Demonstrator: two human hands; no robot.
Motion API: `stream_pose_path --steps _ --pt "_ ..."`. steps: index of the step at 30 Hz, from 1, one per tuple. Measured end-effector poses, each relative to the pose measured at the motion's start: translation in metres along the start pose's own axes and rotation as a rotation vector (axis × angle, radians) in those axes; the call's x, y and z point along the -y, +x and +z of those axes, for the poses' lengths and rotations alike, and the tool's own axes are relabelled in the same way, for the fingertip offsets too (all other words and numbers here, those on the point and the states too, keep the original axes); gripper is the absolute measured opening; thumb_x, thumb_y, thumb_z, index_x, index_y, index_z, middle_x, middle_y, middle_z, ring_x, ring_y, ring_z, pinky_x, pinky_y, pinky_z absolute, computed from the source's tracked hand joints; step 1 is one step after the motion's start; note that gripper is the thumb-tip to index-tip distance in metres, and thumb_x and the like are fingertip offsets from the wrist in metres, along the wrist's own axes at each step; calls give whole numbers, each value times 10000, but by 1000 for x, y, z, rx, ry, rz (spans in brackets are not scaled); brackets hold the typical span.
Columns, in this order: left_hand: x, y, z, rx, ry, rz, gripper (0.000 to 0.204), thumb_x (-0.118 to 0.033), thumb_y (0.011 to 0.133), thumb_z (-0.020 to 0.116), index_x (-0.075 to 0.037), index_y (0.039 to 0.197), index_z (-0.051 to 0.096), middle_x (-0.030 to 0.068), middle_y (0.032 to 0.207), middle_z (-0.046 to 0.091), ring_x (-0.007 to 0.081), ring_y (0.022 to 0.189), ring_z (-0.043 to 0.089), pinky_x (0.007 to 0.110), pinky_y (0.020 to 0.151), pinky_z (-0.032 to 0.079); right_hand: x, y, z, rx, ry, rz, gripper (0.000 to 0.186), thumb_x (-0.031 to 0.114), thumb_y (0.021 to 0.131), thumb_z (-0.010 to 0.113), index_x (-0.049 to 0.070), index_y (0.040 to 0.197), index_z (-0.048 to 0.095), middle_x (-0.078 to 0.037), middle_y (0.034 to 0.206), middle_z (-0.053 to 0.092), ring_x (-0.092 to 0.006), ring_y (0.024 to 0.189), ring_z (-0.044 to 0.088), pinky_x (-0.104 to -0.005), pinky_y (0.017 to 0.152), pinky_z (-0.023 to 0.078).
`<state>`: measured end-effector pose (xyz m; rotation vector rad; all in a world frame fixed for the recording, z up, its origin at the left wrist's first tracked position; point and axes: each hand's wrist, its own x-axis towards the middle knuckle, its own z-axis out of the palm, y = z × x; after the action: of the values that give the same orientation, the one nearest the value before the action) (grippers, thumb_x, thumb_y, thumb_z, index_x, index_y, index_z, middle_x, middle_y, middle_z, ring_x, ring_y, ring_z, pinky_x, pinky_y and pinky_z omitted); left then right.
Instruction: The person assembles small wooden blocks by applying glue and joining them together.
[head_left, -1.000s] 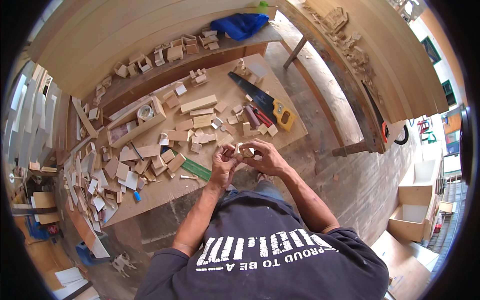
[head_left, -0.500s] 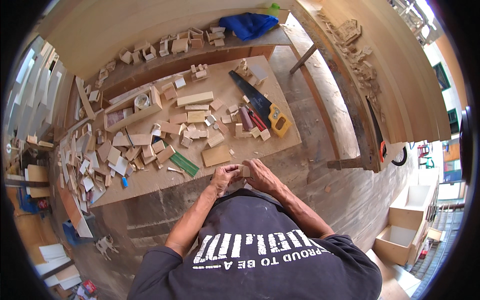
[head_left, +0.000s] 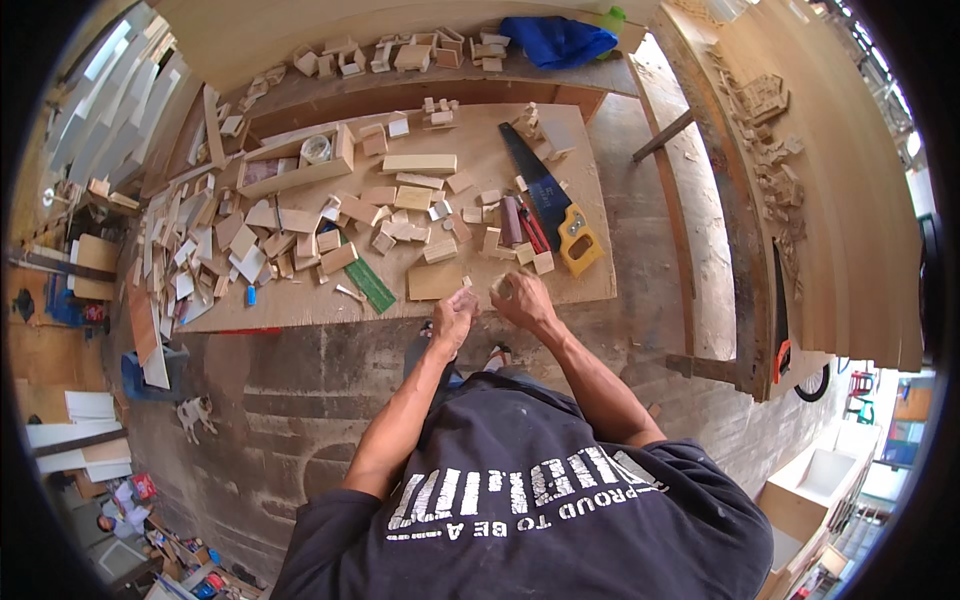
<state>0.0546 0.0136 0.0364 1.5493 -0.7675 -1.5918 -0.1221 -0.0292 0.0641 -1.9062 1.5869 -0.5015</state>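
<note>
At the near edge of the plywood table (head_left: 560,285), my left hand (head_left: 456,314) has its fingers curled beside a flat tan board (head_left: 433,280); what they hold, if anything, I cannot make out. A short way to its right, my right hand (head_left: 524,303) is closed around a small wooden piece (head_left: 502,288), partly hidden by the fingers. Above my hands lie small wooden blocks (head_left: 440,250), a purple cylinder (head_left: 510,222), red tools (head_left: 532,228) and a yellow-handled saw (head_left: 575,240). A green strip (head_left: 368,282) lies to the left.
Offcuts (head_left: 210,230) crowd the table's left. An open wooden box (head_left: 261,175) and a blue bag (head_left: 560,42) are farther back. A workbench (head_left: 820,220) stands right. On the floor a dog (head_left: 193,417) is at lower left; another person (head_left: 122,515) is beyond it.
My hands, together on a small wooden piece before, have come apart and moved up toward the table's edge, the right one keeping hold of the piece.
</note>
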Motion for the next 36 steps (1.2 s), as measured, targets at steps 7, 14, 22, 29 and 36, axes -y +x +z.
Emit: stream_pose_path --steps 7,14,22,29,36 --pt "13 -24 -49 -39 217 36 357 -117 914 638 66 1220 646 132 993 742 160 770 710 281 722 551 -21 32 22 49 -118 -126 378 304 752 709 -11 959 676 -237 1039 643 -411 981 637 -476 861 529" --pt "1 1 -53 39 455 204 430 -117 892 700 11 1292 608 100 1067 709 163 868 684 290 727 557 -7 36 7 135 6 -49 382 305 775 722 -22 969 689 -191 949 674 -340 864 664 -422 796 529" --pt "-97 -19 -6 174 411 769 647 -79 778 827 -62 1366 555 80 1274 560 167 1060 617 286 757 593 51 8 -55 104 1128 390 332 307 860 724 -14 944 723 -6 750 636 -75 639 545 -237 595 437" --pt "-147 -24 11 299 467 864 482 -42 747 832 -38 1187 635 57 1161 566 154 1015 619 268 706 596 65 -7 -79 -3 1479 411 282 269 880 724 -3 954 718 -6 795 655 -56 640 532 -204 583 429" --pt "-163 -33 27 353 410 844 458 -1 757 805 -28 1175 620 53 1127 547 145 1002 605 264 713 592 57 -11 -86 -33 1583 319 292 271 878 711 6 1001 703 -22 882 680 -79 720 578 -236 636 465"
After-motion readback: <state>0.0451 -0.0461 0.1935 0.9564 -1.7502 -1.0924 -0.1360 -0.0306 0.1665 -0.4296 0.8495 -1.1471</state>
